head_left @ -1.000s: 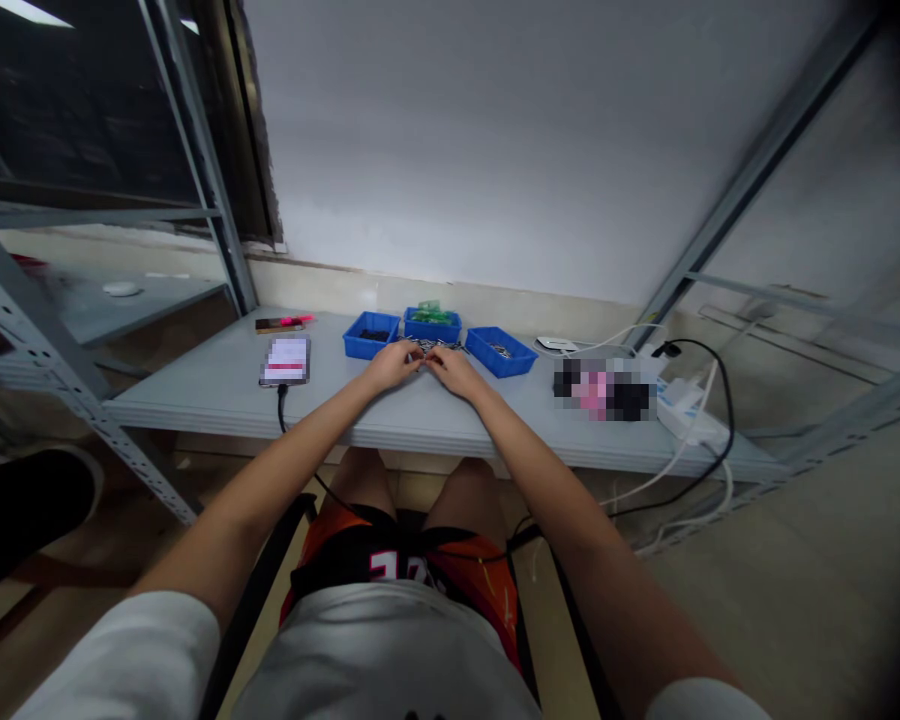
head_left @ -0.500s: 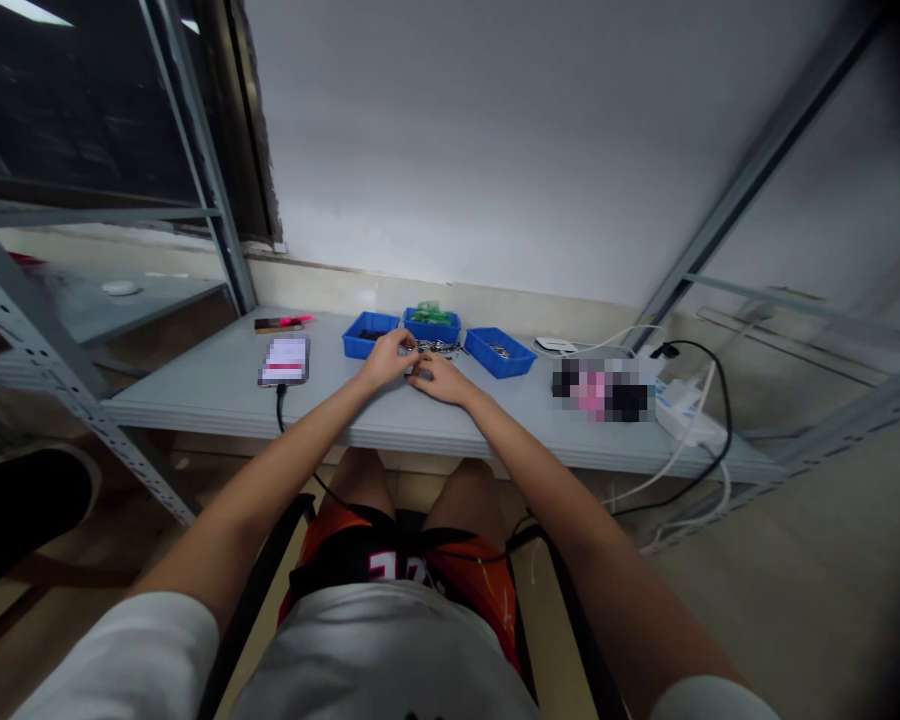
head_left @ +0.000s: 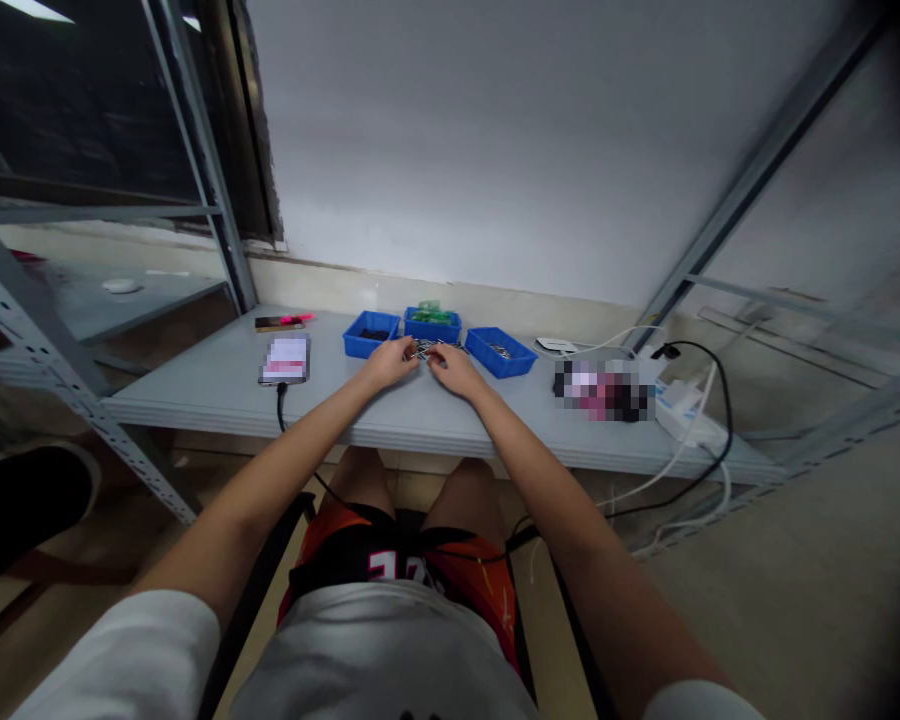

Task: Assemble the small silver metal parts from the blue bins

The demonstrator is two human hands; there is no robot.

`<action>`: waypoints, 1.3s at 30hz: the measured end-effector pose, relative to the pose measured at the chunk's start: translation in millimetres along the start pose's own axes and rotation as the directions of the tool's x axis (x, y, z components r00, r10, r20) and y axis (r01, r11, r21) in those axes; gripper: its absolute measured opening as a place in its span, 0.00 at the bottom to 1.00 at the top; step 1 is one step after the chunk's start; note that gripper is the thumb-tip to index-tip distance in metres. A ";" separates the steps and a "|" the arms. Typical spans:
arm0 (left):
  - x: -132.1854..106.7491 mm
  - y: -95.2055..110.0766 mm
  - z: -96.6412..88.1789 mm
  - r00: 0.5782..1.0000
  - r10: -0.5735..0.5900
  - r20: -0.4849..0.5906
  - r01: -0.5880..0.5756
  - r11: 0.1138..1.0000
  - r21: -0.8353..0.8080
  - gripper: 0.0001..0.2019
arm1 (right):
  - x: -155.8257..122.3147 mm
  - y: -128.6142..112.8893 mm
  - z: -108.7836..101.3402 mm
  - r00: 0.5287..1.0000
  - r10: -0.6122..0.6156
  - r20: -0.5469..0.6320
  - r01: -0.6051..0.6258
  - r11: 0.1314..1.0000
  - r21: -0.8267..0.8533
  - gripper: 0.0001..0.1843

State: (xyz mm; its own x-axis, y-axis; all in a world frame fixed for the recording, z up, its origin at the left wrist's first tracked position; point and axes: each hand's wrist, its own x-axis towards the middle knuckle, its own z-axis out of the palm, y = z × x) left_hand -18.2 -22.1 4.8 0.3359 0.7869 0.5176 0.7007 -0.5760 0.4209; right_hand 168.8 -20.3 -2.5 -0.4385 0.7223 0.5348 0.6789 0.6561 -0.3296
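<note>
My left hand and right hand pinch small metal parts just before the middle blue tray. Risk: loosened grip scatters parts across surface.

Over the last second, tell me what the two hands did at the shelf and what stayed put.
Half a second ago the right hand lay lower and nearer, its fingers flat on the table. It has gone back up to meet the left hand at the small metal parts; what either grips is too small to tell. The three blue bins, phone and cables stayed as they were.
</note>
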 end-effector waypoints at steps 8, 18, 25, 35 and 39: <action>-3.1 1.5 -1.2 0.998 -0.019 0.052 0.014 0.995 0.102 0.09 | 0.1 2.0 -2.4 0.999 0.023 -0.024 -0.020 0.991 0.130 0.10; -1.5 -1.4 0.4 0.996 -0.001 0.085 -0.006 0.996 0.088 0.11 | -0.4 5.0 -6.1 0.997 0.060 -0.045 -0.055 0.994 0.093 0.09; -1.1 -3.6 1.9 0.994 0.039 0.103 -0.051 0.991 0.121 0.11 | 0.1 8.8 -5.5 0.993 0.109 -0.054 -0.099 0.984 0.151 0.09; -3.1 4.4 1.8 0.985 0.166 0.045 -0.169 0.983 0.077 0.11 | -1.2 7.8 -2.1 0.993 0.001 0.116 -0.009 0.998 0.064 0.08; -3.9 7.4 0.6 0.975 0.208 0.084 -0.215 0.973 0.081 0.10 | -0.2 3.8 2.8 0.982 -0.066 0.174 0.067 0.998 -0.001 0.07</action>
State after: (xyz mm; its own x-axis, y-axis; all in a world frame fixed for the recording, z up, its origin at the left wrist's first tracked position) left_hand -13.9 -29.2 5.5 0.5261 0.6657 0.5293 0.6611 -0.7116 0.2379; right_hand 169.8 -17.4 -6.1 -0.5783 0.7045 0.4114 0.6483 0.7029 -0.2926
